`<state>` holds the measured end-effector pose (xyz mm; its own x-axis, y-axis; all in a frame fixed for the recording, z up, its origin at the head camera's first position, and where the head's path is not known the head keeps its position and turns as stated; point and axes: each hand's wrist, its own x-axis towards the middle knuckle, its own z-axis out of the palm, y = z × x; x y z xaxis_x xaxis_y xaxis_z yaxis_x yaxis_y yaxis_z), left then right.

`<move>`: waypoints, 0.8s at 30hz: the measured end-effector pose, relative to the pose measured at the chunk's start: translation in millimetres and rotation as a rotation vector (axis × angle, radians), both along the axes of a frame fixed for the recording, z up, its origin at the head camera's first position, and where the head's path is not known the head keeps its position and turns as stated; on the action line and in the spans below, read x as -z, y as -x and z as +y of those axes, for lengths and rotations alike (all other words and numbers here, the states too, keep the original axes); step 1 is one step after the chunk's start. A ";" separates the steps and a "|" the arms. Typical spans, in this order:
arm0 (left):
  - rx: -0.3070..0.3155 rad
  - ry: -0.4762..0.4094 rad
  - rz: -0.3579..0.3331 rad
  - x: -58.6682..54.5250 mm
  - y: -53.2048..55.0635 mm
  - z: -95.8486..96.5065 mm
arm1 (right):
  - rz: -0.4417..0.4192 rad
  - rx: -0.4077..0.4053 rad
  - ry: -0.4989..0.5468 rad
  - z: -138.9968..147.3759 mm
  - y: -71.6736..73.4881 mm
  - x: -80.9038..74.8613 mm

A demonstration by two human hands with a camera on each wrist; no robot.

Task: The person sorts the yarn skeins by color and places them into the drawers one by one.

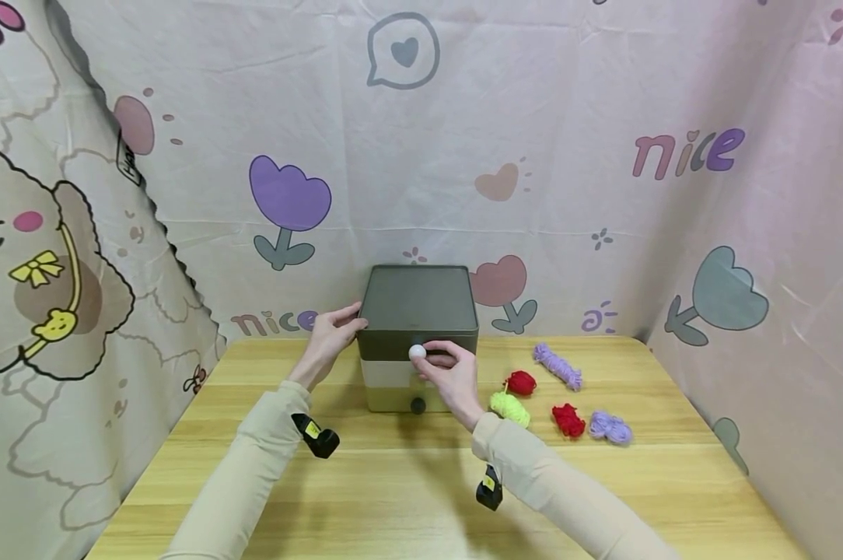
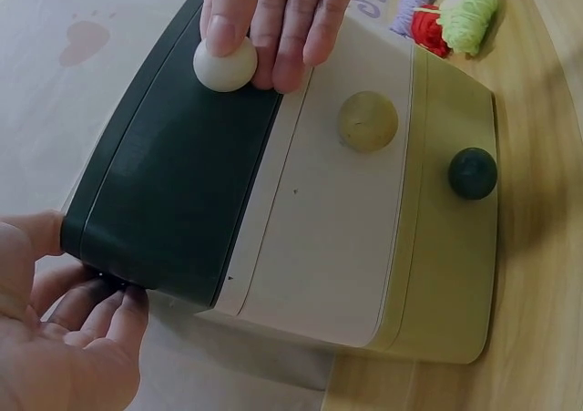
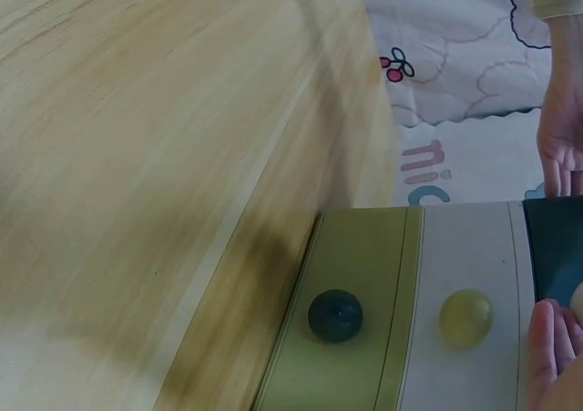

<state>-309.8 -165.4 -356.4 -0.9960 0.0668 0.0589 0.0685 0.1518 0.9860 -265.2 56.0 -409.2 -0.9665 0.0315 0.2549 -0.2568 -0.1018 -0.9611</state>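
Observation:
A small drawer cabinet (image 1: 418, 299) has a dark green top drawer (image 2: 173, 156), a white middle drawer (image 2: 332, 229) and an olive bottom drawer (image 3: 355, 247). My right hand (image 1: 455, 381) pinches the round white knob (image 1: 418, 352) of the top drawer, with the other fingers lying close to the drawer front. At the cabinet's upper left edge, my left hand (image 1: 330, 342) touches the side with its fingers and thumb. Below the white knob are a yellowish knob (image 2: 368, 121) and a dark knob (image 2: 473, 173). All drawers look closed.
Right of the cabinet lie several yarn bundles: a purple skein (image 1: 557, 367), a red bundle (image 1: 520, 383), a neon yellow one (image 1: 510, 408), another red bundle (image 1: 568, 421) and another purple one (image 1: 610, 428). A printed curtain (image 1: 421, 155) hangs behind the wooden table (image 1: 393, 498).

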 end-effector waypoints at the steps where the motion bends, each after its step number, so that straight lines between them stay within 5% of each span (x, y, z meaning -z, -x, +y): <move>1: 0.000 0.000 0.001 0.1 -0.1 0.0 | 0.000 0.000 -0.005 0.2 0.2 0.2; 24: 0.002 0.020 0.007 2.6 1.1 -2.1 | 0.017 -0.026 -0.053 7.0 -13.4 5.9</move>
